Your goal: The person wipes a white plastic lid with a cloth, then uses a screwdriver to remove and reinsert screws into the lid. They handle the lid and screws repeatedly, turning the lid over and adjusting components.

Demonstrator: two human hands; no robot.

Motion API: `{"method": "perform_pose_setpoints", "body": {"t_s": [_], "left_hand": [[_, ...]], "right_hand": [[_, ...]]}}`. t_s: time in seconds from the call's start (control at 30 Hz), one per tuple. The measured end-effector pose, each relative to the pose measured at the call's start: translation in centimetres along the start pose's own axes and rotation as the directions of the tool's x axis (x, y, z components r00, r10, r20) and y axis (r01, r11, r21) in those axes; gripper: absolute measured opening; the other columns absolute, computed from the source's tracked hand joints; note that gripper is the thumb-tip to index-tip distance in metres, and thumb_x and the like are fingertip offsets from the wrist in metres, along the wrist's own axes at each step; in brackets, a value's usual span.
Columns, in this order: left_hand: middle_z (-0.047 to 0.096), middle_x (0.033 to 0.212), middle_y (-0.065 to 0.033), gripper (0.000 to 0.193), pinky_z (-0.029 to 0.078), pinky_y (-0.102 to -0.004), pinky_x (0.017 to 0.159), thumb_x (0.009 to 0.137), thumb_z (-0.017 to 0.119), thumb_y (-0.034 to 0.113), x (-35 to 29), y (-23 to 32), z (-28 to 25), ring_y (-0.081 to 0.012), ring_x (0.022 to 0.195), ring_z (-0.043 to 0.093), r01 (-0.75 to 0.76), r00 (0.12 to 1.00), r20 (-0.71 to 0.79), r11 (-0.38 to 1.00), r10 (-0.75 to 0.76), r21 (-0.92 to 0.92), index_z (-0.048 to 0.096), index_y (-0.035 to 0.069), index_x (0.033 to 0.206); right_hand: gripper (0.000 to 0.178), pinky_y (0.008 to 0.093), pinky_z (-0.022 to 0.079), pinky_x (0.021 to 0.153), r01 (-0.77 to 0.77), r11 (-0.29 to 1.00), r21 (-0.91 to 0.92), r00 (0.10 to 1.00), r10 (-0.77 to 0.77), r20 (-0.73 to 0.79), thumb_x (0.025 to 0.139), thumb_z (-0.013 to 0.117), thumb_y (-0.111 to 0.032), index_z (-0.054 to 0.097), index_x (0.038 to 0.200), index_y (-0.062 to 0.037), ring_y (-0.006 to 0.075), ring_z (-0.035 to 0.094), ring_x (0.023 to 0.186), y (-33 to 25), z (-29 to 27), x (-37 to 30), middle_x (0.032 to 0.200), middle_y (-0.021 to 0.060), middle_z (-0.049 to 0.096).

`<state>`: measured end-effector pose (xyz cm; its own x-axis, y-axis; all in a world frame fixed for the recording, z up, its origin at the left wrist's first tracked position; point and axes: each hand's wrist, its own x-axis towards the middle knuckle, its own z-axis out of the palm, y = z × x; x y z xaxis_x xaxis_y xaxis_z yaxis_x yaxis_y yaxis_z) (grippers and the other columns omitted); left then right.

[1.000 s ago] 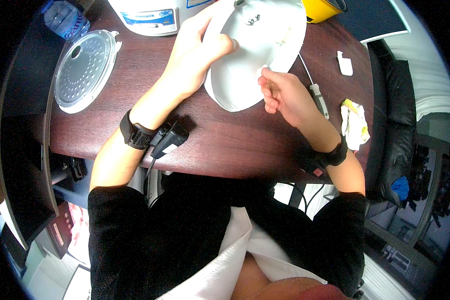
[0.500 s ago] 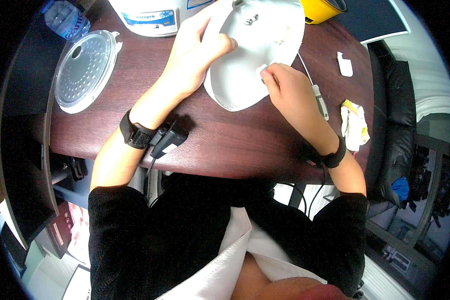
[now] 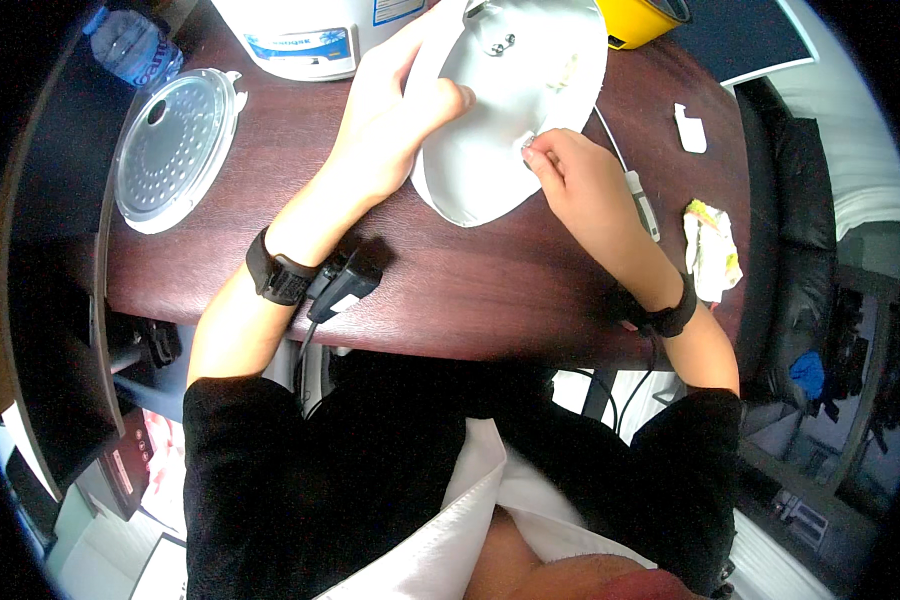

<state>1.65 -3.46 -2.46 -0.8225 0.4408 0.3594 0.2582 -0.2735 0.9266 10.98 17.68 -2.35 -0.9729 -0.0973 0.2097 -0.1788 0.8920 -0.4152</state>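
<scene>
My left hand [image 3: 395, 125] is wrapped round the left side of a white plastic shell [image 3: 470, 175], its thumb lying over the inner face. Tilted above the table, the shell shows small shiny metal bits [image 3: 501, 45] near its top and a yellowish smear toward its right side. At the shell's lower right edge, my right hand [image 3: 580, 175] pinches with thumb and forefinger. Between those fingertips something small and pale shows, too small to name. The shell's top end runs out of the frame.
On the dark red table [image 3: 450, 300] lie a perforated clear lid [image 3: 175, 150], a black adapter [image 3: 350, 280], a white stick-shaped device [image 3: 642, 205], a stained crumpled tissue [image 3: 710, 250] and a small white piece [image 3: 689, 128]. A water bottle [image 3: 135, 48], white tub [image 3: 300, 50] and yellow container [image 3: 640, 22] stand behind.
The whole view has shifted slightly. Both hands keep their places on the shell, and the right fingertips stay pinched at its edge.
</scene>
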Motion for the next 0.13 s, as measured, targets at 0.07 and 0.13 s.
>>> {"method": "perform_pose_setpoints", "body": {"t_s": [0.07,0.13], "left_hand": [[0.058,0.102,-0.0039,0.049,0.042,-0.0264,0.082,0.077,0.056,0.018,-0.01,-0.09,0.05,-0.0120,0.093,0.052,0.014,1.000,-0.006,1.000,-0.014,0.002,0.053,0.000,0.122],[0.058,0.102,-0.0040,0.049,0.042,-0.0266,0.082,0.077,0.056,0.018,-0.07,-0.10,-0.06,-0.0122,0.094,0.052,0.023,1.000,-0.010,1.000,-0.023,0.006,0.053,0.000,0.123]], "right_hand": [[0.022,0.0410,0.050,0.063,0.015,0.999,-0.041,1.000,-0.015,-0.008,0.092,0.057,-0.023,0.057,0.087,-0.0013,0.0367,0.061,0.072,-0.21,0.06,-0.13,0.084,0.0174,0.061],[0.021,0.0426,0.050,0.066,0.023,0.998,-0.058,1.000,-0.023,-0.011,0.091,0.057,-0.022,0.056,0.087,-0.0014,0.0402,0.060,0.074,-0.50,0.27,-0.07,0.086,0.0191,0.060]]}}
